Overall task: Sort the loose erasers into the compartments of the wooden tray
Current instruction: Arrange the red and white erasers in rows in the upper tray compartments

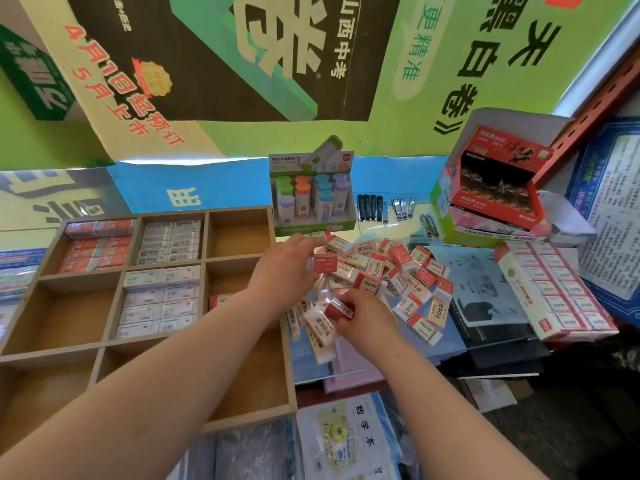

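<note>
Nearest, a red-ended eraser (341,310) is pinched in the closed fingers of the right hand (363,315), at the near edge of the loose eraser pile (391,278) spread on the counter. Just beyond, a red eraser (325,263) is gripped by the curled fingers of the left hand (284,268), held above the pile beside the right wall of the wooden tray (292,382). Bare compartments are seen along the tray's near row, its left middle and far right corner (239,233); four others are packed. Farther back, a green display box (311,199) is crowded against the tray's far edge.
</note>
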Demonstrator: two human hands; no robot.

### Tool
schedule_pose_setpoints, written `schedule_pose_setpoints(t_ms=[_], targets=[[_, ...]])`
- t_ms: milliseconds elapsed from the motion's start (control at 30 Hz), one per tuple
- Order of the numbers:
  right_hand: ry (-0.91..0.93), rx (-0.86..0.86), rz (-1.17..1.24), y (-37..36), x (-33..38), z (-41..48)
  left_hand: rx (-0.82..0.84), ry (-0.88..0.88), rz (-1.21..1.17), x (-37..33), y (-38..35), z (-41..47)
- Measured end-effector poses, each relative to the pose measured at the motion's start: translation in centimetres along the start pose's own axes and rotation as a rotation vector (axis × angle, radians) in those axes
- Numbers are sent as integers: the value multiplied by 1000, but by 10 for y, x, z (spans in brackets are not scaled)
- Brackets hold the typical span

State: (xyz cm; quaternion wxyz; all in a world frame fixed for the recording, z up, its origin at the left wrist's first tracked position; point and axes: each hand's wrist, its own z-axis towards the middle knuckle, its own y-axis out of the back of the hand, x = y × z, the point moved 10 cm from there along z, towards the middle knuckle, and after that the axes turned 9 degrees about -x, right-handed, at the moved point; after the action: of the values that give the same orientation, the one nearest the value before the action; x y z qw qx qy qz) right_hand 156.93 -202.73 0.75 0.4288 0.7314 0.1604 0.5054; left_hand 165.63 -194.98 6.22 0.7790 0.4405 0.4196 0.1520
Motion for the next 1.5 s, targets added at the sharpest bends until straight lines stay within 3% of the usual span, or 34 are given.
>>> schedule_pose_setpoints(t_ms=[133,267,400,600,800,900,1267,1500], targets=[[-16,-87,263,12,7,1,-75,33,104,30,44,-21],[0,-88,470,14,49,9,34,95,358,70,60,-44],[187,56,316,-9,109,9,72,68,414,80,63,-53],[332,196,-368,-45,126,7,-1,138,467,98,78,-59],[249,38,-179,-31,113,15,19,103,456,96,74,-54],[264,67,-119,-31,109,11,91,19,432,89,60,-48],[389,191,-352,-42,120,5,334,-350,653,65,23,-23],[389,281,-384,-48,120,8,199,-232,486,73,42,-27]])
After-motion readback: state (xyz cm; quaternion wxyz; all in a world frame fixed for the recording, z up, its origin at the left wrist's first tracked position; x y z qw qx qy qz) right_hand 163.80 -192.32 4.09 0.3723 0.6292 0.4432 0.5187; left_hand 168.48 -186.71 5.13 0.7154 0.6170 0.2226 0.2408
